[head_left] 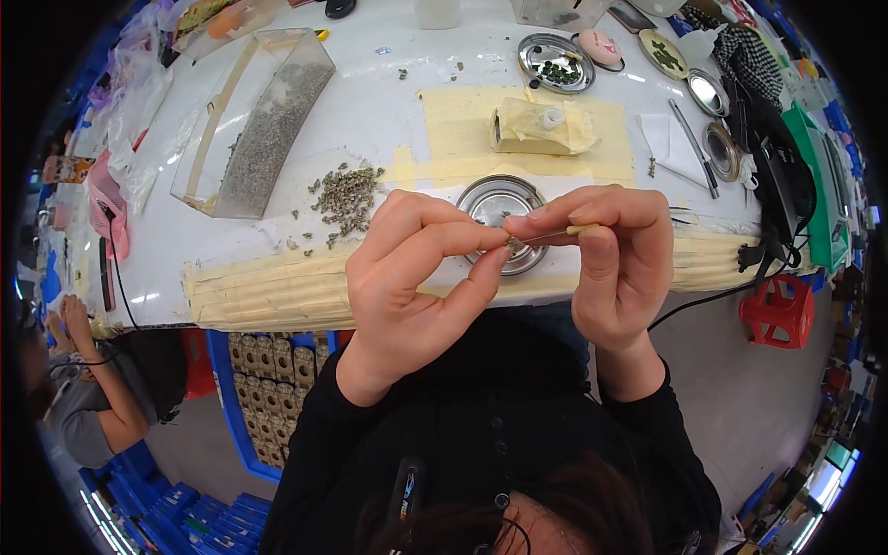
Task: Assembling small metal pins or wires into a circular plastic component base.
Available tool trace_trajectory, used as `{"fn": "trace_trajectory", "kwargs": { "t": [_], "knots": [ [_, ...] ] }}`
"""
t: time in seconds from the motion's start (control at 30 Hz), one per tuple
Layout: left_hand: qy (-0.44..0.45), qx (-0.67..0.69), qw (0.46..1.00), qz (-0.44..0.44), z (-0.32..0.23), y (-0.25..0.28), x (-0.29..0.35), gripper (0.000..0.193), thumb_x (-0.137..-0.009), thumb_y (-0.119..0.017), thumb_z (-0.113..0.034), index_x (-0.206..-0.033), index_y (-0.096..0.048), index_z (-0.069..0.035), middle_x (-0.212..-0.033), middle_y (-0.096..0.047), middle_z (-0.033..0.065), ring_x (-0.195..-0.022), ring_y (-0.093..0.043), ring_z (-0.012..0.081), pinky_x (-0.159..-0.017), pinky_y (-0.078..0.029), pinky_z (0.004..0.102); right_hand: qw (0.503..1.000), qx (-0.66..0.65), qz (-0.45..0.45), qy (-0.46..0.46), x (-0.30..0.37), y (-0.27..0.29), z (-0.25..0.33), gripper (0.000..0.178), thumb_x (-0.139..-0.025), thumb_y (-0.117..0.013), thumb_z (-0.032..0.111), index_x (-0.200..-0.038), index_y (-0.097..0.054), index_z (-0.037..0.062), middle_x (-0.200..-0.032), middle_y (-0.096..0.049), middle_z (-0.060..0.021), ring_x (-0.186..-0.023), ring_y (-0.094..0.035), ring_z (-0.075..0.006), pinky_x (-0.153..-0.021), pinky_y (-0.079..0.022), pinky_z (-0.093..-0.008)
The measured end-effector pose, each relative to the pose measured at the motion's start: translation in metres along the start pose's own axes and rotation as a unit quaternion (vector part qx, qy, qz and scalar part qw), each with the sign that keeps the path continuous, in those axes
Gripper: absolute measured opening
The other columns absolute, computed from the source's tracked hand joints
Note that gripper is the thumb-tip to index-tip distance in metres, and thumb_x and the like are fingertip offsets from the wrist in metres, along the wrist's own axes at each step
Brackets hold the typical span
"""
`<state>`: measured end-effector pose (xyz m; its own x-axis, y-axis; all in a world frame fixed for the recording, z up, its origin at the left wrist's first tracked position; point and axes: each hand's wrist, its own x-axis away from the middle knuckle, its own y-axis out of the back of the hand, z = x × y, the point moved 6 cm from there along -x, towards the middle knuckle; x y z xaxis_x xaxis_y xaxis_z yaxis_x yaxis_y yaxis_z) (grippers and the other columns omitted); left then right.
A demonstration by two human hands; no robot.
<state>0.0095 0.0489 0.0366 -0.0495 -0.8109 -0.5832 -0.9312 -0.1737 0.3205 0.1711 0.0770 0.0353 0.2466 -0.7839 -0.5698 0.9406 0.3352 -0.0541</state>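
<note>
Over a round metal dish (469,196) near the table's front edge, my two hands meet fingertip to fingertip. My left hand (398,273) is closed in a pinch on a small metal piece (511,243), mostly covered by the fingers. In my right hand (634,254) is a thin needle-like tool (581,229) with a pale yellow grip, its slender end reaching to the left fingertips. A few tiny bits lie in the dish. Left of my left hand, a loose heap of small grey metal pieces (344,202) is spread on the white table.
A clear bin (277,120) of small grey pieces lies at left. Behind the dish stands a taped block (536,129). A metal plate (527,60) holds dark green pieces. Below the table sits a blue tray (222,379) of metal parts. Another person's arm (116,407) shows at far left.
</note>
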Motion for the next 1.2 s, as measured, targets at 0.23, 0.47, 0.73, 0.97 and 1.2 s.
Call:
{"fn": "trace_trajectory", "kwargs": {
  "t": [0.23,0.47,0.73,0.97,1.2],
  "knots": [
    [0.0,0.003,1.0,0.0,0.0,0.0,0.0,0.019,-0.071,-0.072,0.009,-0.088,-0.07,0.002,-0.084,-0.063,0.0085,-0.078,-0.056,0.0173,-0.069,-0.042,0.0272,1.0,0.011,-0.004,-0.001,0.0,0.0,0.0,0.015,-0.102,-0.05,0.007,-0.107,-0.046,-0.0065,-0.1,-0.066,-0.0177,-0.092,-0.07,-0.0197,-0.08,-0.06,-0.0301],
    [0.002,0.007,1.0,-0.001,0.0,0.0,0.0,0.018,-0.072,-0.072,0.009,-0.088,-0.07,0.003,-0.084,-0.063,0.0087,-0.078,-0.057,0.0172,-0.07,-0.042,0.027,1.0,0.005,-0.004,0.002,-0.001,0.0,0.001,0.015,-0.102,-0.05,0.008,-0.107,-0.046,-0.006,-0.1,-0.066,-0.0181,-0.09,-0.07,-0.0197,-0.08,-0.06,-0.0299],
    [-0.001,0.007,1.0,-0.003,-0.001,0.001,0.0,0.018,-0.072,-0.073,0.009,-0.089,-0.07,0.003,-0.085,-0.064,0.0086,-0.078,-0.057,0.0173,-0.07,-0.042,0.0272,0.999,0.044,0.016,0.022,0.0,0.001,0.002,0.016,-0.102,-0.05,0.009,-0.106,-0.046,-0.0059,-0.1,-0.066,-0.0189,-0.089,-0.07,-0.0193,-0.079,-0.06,-0.0294],
    [-0.002,0.006,1.0,-0.004,0.0,0.0,0.0,0.019,-0.072,-0.073,0.009,-0.089,-0.071,0.002,-0.084,-0.064,0.0085,-0.079,-0.057,0.0175,-0.07,-0.042,0.0276,0.999,-0.026,-0.011,-0.036,-0.002,0.001,-0.004,0.017,-0.104,-0.045,0.012,-0.107,-0.043,-0.0049,-0.098,-0.064,-0.0189,-0.088,-0.071,-0.0233,-0.078,-0.061,-0.0326],
    [-0.019,-0.022,0.999,-0.029,0.0,0.001,0.001,0.021,-0.069,-0.077,0.006,-0.087,-0.072,-0.002,-0.082,-0.064,0.0061,-0.075,-0.058,0.0194,-0.066,-0.043,0.0295,0.992,0.069,-0.103,-0.002,-0.024,0.035,0.001,0.013,-0.102,-0.051,0.007,-0.103,-0.049,-0.0055,-0.093,-0.065,-0.0146,-0.085,-0.07,-0.0196,-0.075,-0.059,-0.0291]
  ]
}}
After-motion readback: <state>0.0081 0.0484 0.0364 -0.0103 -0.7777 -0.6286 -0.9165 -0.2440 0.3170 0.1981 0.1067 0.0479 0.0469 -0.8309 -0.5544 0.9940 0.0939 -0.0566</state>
